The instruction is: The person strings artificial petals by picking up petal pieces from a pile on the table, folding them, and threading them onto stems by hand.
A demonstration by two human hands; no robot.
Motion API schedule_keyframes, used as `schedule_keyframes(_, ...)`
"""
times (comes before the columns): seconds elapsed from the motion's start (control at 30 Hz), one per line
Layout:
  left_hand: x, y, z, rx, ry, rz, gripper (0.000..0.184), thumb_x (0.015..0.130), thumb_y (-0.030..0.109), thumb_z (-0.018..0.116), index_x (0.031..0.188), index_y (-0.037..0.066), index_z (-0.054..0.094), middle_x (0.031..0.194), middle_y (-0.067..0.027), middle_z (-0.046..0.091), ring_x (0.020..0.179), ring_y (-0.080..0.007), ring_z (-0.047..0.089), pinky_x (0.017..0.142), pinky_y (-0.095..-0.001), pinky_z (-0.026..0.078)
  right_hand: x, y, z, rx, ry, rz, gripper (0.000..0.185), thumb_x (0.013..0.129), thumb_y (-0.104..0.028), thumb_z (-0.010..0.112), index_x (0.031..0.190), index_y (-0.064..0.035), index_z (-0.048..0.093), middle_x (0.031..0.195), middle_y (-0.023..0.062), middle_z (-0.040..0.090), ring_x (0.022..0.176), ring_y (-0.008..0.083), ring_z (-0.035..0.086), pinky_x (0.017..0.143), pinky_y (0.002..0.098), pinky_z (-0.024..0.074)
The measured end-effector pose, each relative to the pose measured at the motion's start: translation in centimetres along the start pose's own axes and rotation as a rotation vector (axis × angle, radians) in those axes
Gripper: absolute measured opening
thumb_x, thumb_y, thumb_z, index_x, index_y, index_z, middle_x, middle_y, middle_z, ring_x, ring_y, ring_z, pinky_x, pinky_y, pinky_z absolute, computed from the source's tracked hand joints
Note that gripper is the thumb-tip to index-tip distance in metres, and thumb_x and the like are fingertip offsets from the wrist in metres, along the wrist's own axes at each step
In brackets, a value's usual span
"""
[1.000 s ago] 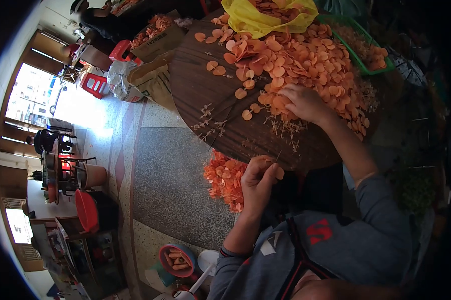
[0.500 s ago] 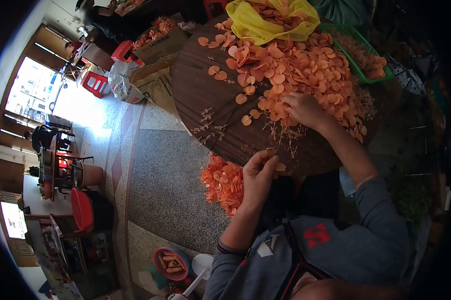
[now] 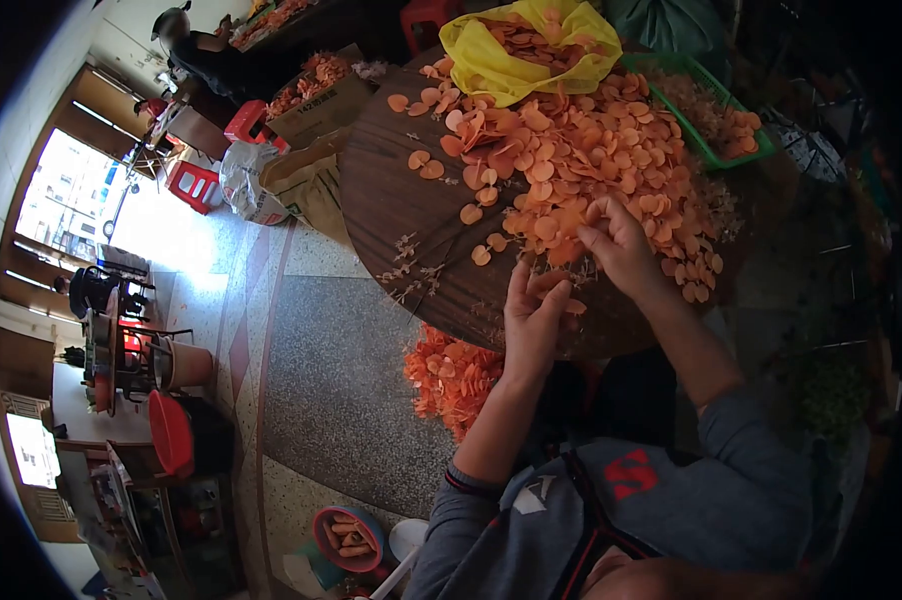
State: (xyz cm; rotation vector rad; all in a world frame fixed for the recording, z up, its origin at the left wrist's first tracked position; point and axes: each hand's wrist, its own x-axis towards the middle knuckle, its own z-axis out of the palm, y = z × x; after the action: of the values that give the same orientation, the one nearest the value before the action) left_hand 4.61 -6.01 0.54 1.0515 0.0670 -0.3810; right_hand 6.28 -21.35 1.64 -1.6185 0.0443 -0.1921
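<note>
A big heap of thin, round orange petals (image 3: 611,140) covers much of the dark round table (image 3: 391,190). My left hand (image 3: 533,322) is at the table's near edge, thumb and forefinger closed around an orange petal piece (image 3: 549,283); any stem in it is too small to make out. Just to its right, my right hand (image 3: 619,248) pinches an orange petal (image 3: 571,220) at the heap's near side. Thin bare sprigs (image 3: 411,270) lie on the table left of my hands, and a few loose petals (image 3: 482,254) lie beyond my left hand.
A yellow mesh bag (image 3: 461,60) of petals and a green basket (image 3: 706,155) stand at the table's far side. An orange bunch (image 3: 451,380) is below the near edge. A cardboard box (image 3: 321,115) and paper bag (image 3: 316,190) stand left. A person (image 3: 206,60) is farther back.
My left hand has moved up and away from me over the table edge. My right hand has shifted slightly right and nearer, closing on a petal. The view has shifted slightly.
</note>
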Motion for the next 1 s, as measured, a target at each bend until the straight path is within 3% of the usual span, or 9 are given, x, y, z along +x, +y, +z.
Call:
schedule_keyframes(0.1, 0.1, 0.5, 0.2, 0.025, -0.002, 0.016, 0.044, 0.086, 0.005, 0.056, 0.128, 0.003, 0.043, 0.087, -0.0055, 0.062, 0.061, -0.0084, 0.057, 0.047, -0.0177, 0.044, -1.4, -0.7, 1.6, 0.136, 0.046, -0.052, 0.022, 0.090, -0.004, 0.049, 0.111, 0.0007, 0.045, 0.094, 0.0071, 0.061, 0.075, 0.0077, 0.059, 0.068, 0.0202, 0.0474)
schedule_keyframes(0.2, 0.3, 0.7, -0.9, 0.078, -0.121, -0.023, 0.032, 0.087, 0.006, 0.055, 0.119, 0.000, 0.052, 0.089, -0.0061, 0.063, 0.067, -0.0092, 0.059, 0.049, -0.0187, 0.046, -1.9, -0.4, 2.0, 0.149, 0.029, -0.075, 0.021, 0.091, -0.006, 0.049, 0.110, 0.0012, 0.050, 0.089, 0.0045, 0.061, 0.077, 0.0067, 0.058, 0.069, 0.0199, 0.0467)
schedule_keyframes(0.3, -0.2, 1.0, -0.6, 0.075, -0.073, 0.003, 0.024, 0.087, 0.006, 0.053, 0.110, -0.001, 0.059, 0.091, -0.0061, 0.064, 0.068, -0.0088, 0.059, 0.050, -0.0190, 0.046, -2.0, 0.5, 1.5, 0.119, -0.041, -0.067, 0.017, 0.091, -0.009, 0.050, 0.103, 0.0005, 0.056, 0.087, 0.0032, 0.061, 0.074, 0.0073, 0.057, 0.069, 0.0209, 0.0469)
schedule_keyframes(0.4, -0.5, 1.0, -0.8, 0.130, -0.071, -0.033, 0.025, 0.087, 0.006, 0.054, 0.110, -0.001, 0.058, 0.092, -0.0065, 0.064, 0.068, -0.0086, 0.059, 0.051, -0.0191, 0.046, -2.3, 0.3, 1.5, 0.136, -0.031, -0.085, 0.014, 0.092, -0.010, 0.049, 0.099, -0.0010, 0.057, 0.084, 0.0018, 0.061, 0.073, 0.0061, 0.057, 0.065, 0.0189, 0.0459)
schedule_keyframes(0.6, -0.9, 0.9, -0.8, 0.117, -0.109, 0.004, 0.024, 0.087, 0.006, 0.054, 0.110, -0.001, 0.059, 0.091, -0.0073, 0.064, 0.067, -0.0089, 0.059, 0.050, -0.0192, 0.046, -2.7, -0.8, 1.3, 0.162, -0.023, 0.075, 0.013, 0.092, -0.013, 0.050, 0.095, -0.0039, 0.058, 0.079, -0.0003, 0.062, 0.068, 0.0036, 0.057, 0.054, 0.0152, 0.0409)
schedule_keyframes(0.8, -1.1, 1.2, -0.7, 0.134, -0.099, 0.030, 0.024, 0.088, 0.006, 0.053, 0.110, -0.001, 0.059, 0.089, -0.0075, 0.065, 0.067, -0.0091, 0.059, 0.049, -0.0195, 0.046, -2.7, -0.5, 1.4, 0.239, -0.021, 0.071, 0.014, 0.092, -0.013, 0.050, 0.097, -0.0026, 0.058, 0.082, 0.0002, 0.062, 0.069, 0.0033, 0.059, 0.053, 0.0139, 0.0427)
schedule_keyframes(0.9, -1.4, 1.3, -0.4, 0.193, -0.067, 0.054, 0.020, 0.089, 0.009, 0.053, 0.106, 0.001, 0.062, 0.084, -0.0040, 0.065, 0.056, -0.0055, 0.054, 0.048, -0.0176, 0.044, -2.9, -0.6, 1.3, 0.226, -0.032, 0.058, 0.014, 0.092, -0.012, 0.049, 0.098, -0.0025, 0.057, 0.083, 0.0011, 0.062, 0.071, 0.0043, 0.060, 0.056, 0.0149, 0.0450)
schedule_keyframes(1.0, -1.5, 1.2, -0.3, 0.186, -0.068, 0.078, 0.020, 0.089, 0.009, 0.053, 0.106, 0.001, 0.062, 0.083, -0.0037, 0.065, 0.056, -0.0055, 0.054, 0.048, -0.0176, 0.043, -3.0, -0.6, 1.4, 0.277, -0.028, 0.039, 0.013, 0.091, -0.013, 0.050, 0.095, -0.0028, 0.058, 0.083, 0.0030, 0.063, 0.072, 0.0085, 0.061, 0.058, 0.0188, 0.0459)
